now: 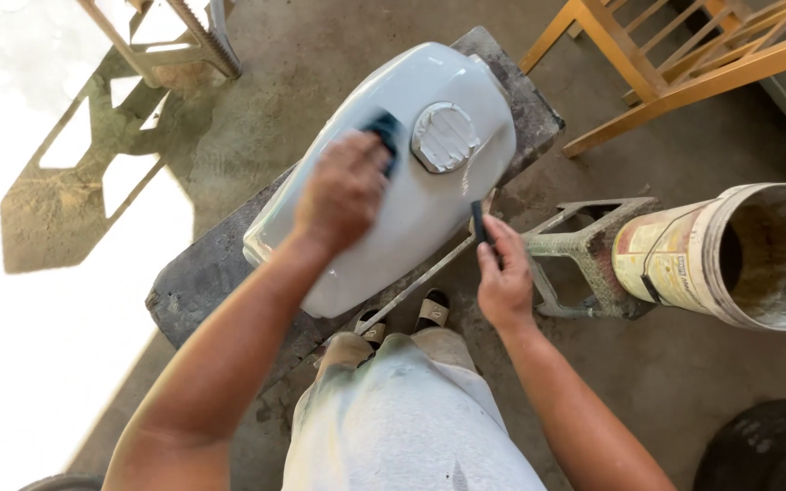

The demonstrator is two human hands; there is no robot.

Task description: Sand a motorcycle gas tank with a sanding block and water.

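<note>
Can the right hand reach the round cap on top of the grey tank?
Probably yes. The right hand holds a dark strip at the edge of the grey tank, and the round cap sits just above it with nothing between. The left hand rubs a dark pad beside the cap, not over it.

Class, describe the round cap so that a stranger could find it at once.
Find the glossy pale grey fuel tank lying on the dark slab. Near its far end, right of the left hand, sits the round ribbed grey cap, the tank's only raised, grooved part.
</note>
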